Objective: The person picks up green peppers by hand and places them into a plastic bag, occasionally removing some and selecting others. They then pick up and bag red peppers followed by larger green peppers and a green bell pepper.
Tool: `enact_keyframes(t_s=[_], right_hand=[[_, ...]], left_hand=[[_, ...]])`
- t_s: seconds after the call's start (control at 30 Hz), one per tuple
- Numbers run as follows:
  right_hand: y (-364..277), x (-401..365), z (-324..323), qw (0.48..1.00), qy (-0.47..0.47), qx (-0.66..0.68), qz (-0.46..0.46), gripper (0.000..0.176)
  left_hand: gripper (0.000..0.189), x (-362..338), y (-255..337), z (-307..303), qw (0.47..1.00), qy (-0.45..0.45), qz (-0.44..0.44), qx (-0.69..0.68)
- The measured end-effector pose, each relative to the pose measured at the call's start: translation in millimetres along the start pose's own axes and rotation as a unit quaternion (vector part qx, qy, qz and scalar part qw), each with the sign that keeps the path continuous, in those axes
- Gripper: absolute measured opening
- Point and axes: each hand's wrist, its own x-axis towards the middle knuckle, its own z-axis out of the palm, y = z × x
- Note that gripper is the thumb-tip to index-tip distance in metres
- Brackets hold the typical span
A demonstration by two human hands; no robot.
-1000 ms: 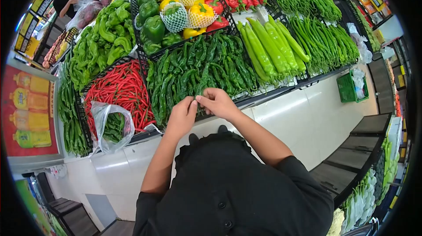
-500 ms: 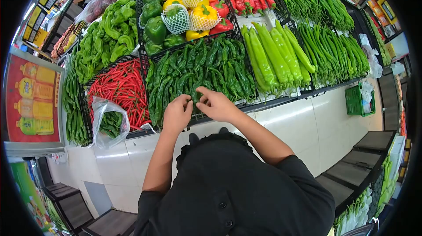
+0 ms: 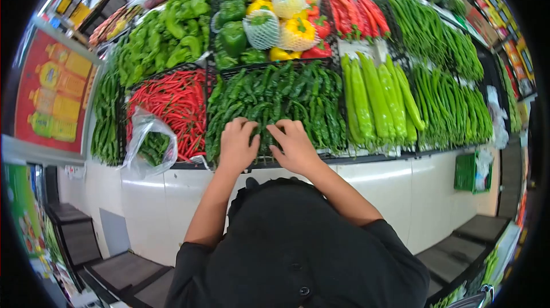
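Note:
Both of my hands are over the front of a crate of dark green wrinkled peppers (image 3: 309, 99). My left hand (image 3: 236, 143) touches the peppers at the left, its fingers loosely bent and apart. A short way to its right, my right hand (image 3: 294, 146) has its thumb spread from its fingers and rests on the same peppers. Neither hand shows anything held, though some fingertips are hidden among the peppers. To the left, a clear plastic bag (image 3: 133, 150) with dark green peppers inside sits open against the small red chilies (image 3: 172, 107).
Green bell peppers (image 3: 233, 37) and net-wrapped yellow ones (image 3: 299, 34) lie behind. Long light green peppers (image 3: 375, 99) and thin green ones (image 3: 452, 104) fill crates at the right. A green basket (image 3: 465, 173) stands on the tiled floor (image 3: 378, 193).
My hands have moved apart and now lie lower on the peppers, fingers less curled together. The camera view has shifted, so the stall appears farther right.

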Motion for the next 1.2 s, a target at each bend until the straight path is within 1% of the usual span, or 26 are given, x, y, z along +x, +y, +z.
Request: enact_keyframes(t_s=[0.13, 0.3, 0.43, 0.53, 0.63, 0.73, 0.8, 0.83, 0.87, 0.97, 1.0, 1.03, 1.07, 1.13, 1.2], right_hand=[[4, 4, 6, 1.0, -0.023, -0.003, 0.0, 0.049], [5, 8, 3, 0.999, -0.041, -0.013, 0.004, 0.045], [7, 10, 4, 0.999, -0.043, -0.006, 0.01, 0.044], [7, 11, 4, 0.999, -0.05, 0.0, 0.016, 0.043], [4, 10, 5, 0.998, -0.05, -0.003, 0.027, 0.043], [0, 12, 5, 0.998, -0.05, -0.001, 0.035, 0.041], [-6, 14, 6, 0.998, -0.05, 0.003, 0.039, 0.04], [-16, 17, 3, 0.998, -0.048, 0.004, 0.05, 0.038], [-24, 22, 4, 0.999, -0.034, 0.024, 0.031, 0.038], [-53, 40, 14, 0.996, 0.005, 0.089, -0.023, 0.036], [-64, 49, 20, 0.991, -0.009, 0.124, -0.043, 0.033], [-80, 60, 28, 0.982, -0.04, 0.178, -0.045, 0.032], [-98, 70, 38, 0.969, -0.071, 0.232, -0.046, 0.03], [-130, 91, 62, 0.955, -0.117, 0.256, -0.096, 0.029], [-163, 112, 82, 0.938, -0.178, 0.272, -0.118, 0.03]], left_hand=[[0.023, -1, 0, -2, 1.0, 0.023, -0.011, -0.006], [0.019, -7, -3, -10, 0.999, -0.007, -0.027, -0.015], [0.022, -21, -6, -37, 0.995, 0.051, -0.045, -0.068], [0.015, -48, -19, -64, 0.989, 0.102, -0.066, -0.087], [0.012, -79, -31, -90, 0.971, 0.067, -0.176, -0.147], [0.009, -105, -45, -112, 0.967, 0.041, -0.215, -0.132], [0.01, -121, -60, -125, 0.961, 0.009, -0.249, -0.12], [0.012, -132, -70, -129, 0.957, -0.012, -0.271, -0.105], [0.014, -143, -82, -133, 0.952, -0.034, -0.29, -0.09], [0.014, -168, -125, -143, 0.936, 0.016, -0.343, -0.074], [0.014, -172, -140, -145, 0.93, 0.037, -0.36, -0.062], [0.015, -174, -152, -148, 0.929, 0.082, -0.357, -0.049], [0.016, -175, -163, -152, 0.926, 0.083, -0.366, -0.039], [0.02, -167, -178, -164, 0.919, 0.089, -0.383, -0.022], [0.024, -168, -201, -158, 0.939, 0.126, -0.319, -0.014]])
